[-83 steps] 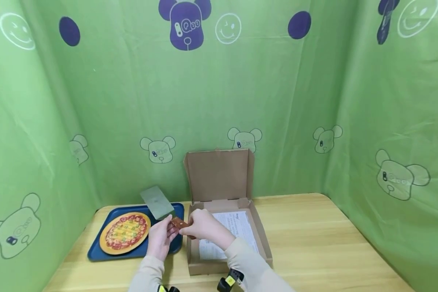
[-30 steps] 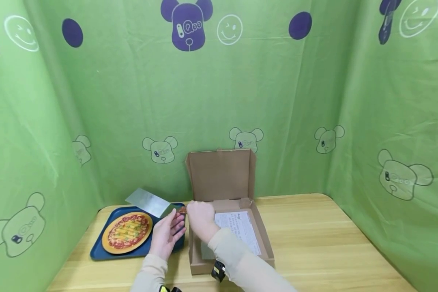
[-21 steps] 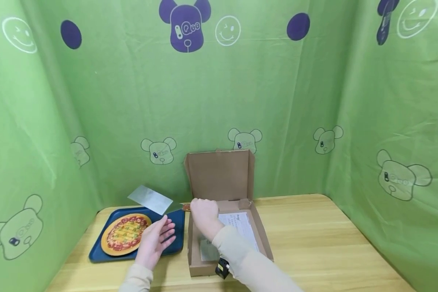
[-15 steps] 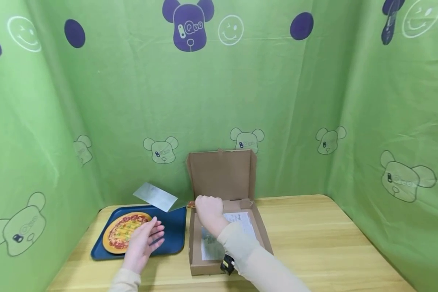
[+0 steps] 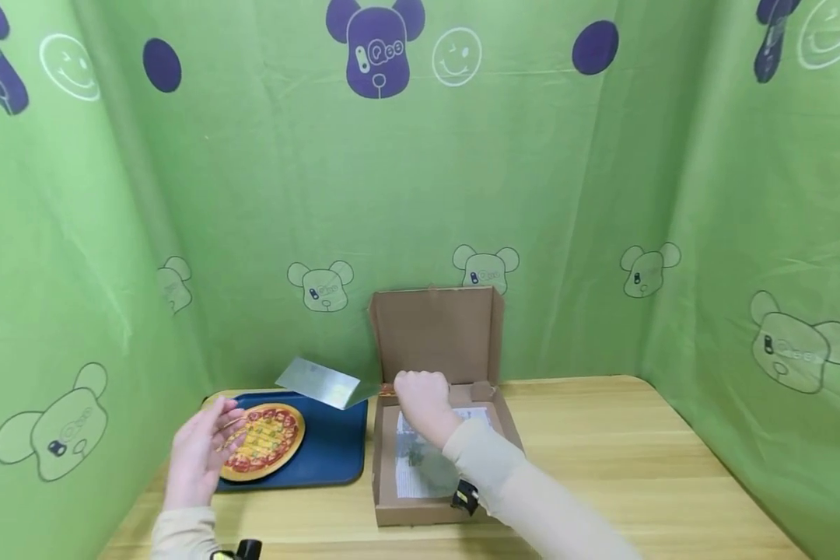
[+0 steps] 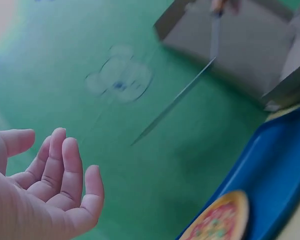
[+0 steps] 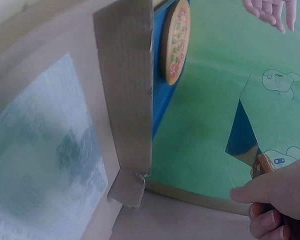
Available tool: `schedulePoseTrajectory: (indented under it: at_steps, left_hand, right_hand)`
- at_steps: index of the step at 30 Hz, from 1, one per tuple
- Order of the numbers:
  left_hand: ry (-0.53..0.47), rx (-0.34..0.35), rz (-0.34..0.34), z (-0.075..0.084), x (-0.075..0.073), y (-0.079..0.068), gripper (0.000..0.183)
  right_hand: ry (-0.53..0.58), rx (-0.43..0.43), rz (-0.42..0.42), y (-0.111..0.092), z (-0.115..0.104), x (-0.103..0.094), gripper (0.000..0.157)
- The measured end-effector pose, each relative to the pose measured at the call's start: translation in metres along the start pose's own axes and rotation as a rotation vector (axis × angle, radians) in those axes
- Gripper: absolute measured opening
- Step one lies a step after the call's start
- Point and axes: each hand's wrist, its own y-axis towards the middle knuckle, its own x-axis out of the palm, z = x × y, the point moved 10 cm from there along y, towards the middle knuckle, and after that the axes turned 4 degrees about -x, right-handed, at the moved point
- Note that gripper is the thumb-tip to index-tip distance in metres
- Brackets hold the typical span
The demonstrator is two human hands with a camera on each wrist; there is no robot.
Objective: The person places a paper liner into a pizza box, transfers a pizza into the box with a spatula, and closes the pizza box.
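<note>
My right hand (image 5: pixel 423 400) grips the brown handle of a pizza spatula (image 5: pixel 322 383), whose flat metal blade points left above the far edge of the blue tray (image 5: pixel 332 443). The right wrist view shows the thumb along the handle (image 7: pixel 261 165) and fingers curled beneath it. A toy-like pizza (image 5: pixel 266 439) with a yellow and red top lies on the tray's left half. My left hand (image 5: pixel 199 451) hovers at the tray's left side, overlapping the pizza's edge in the head view. In the left wrist view its fingers are loosely bent, palm up, with nothing in them.
An open cardboard pizza box (image 5: pixel 385 509) stands right of the tray, its lid (image 5: pixel 437 330) upright at the back. A printed sheet (image 5: pixel 420 467) lies inside. Wooden table (image 5: pixel 588 459) extends to the right; green curtains (image 5: pixel 532 194) enclose three sides.
My left hand has let go of the spatula and moved left past the pizza. My right hand keeps hold of the handle, the blade now swung to point left.
</note>
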Motion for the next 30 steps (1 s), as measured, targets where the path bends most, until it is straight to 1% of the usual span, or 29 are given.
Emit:
schedulePoseTrajectory:
  at_steps: [2,5,8,10,13,16,20,25,28,30]
  left_hand:
    - [-0.015,0.003,0.043,0.006,-0.014,0.002,0.022]
    - [-0.024,-0.012,0.102,0.008,-0.035,0.006,0.021]
    - [-0.017,-0.042,0.139,0.003,-0.055,0.011,0.02]
    - [0.0,-0.056,0.154,-0.001,-0.065,0.013,0.019]
    - [0.02,-0.062,0.174,-0.009,-0.076,0.018,0.015]
    - [0.036,-0.042,0.201,-0.015,-0.087,0.022,0.011]
    - [0.037,-0.013,0.267,-0.023,-0.104,0.024,0.005]
    - [0.112,0.018,0.353,-0.033,-0.12,0.028,0.02]
    - [0.177,0.027,0.402,-0.038,-0.126,0.03,0.023]
    - [0.205,0.019,0.43,-0.043,-0.131,0.032,0.023]
  right_hand:
    - [0.0,-0.014,-0.001,0.001,0.002,0.0,0.016]
    - [0.004,-0.034,-0.017,0.002,0.006,0.004,0.016]
    - [0.004,-0.051,-0.015,0.003,0.008,0.008,0.017]
    - [0.006,-0.06,-0.011,0.003,0.009,0.01,0.018]
    - [0.015,-0.071,-0.017,0.004,0.012,0.015,0.019]
    - [0.03,-0.09,-0.026,0.003,0.013,0.017,0.019]
    - [0.022,-0.133,-0.008,0.001,0.011,0.017,0.017]
    - [-0.023,-0.176,0.016,0.0,0.008,0.018,0.015]
    - [-0.033,-0.189,0.024,0.0,0.006,0.02,0.015]
    - [-0.029,-0.195,0.02,-0.001,0.006,0.021,0.015]
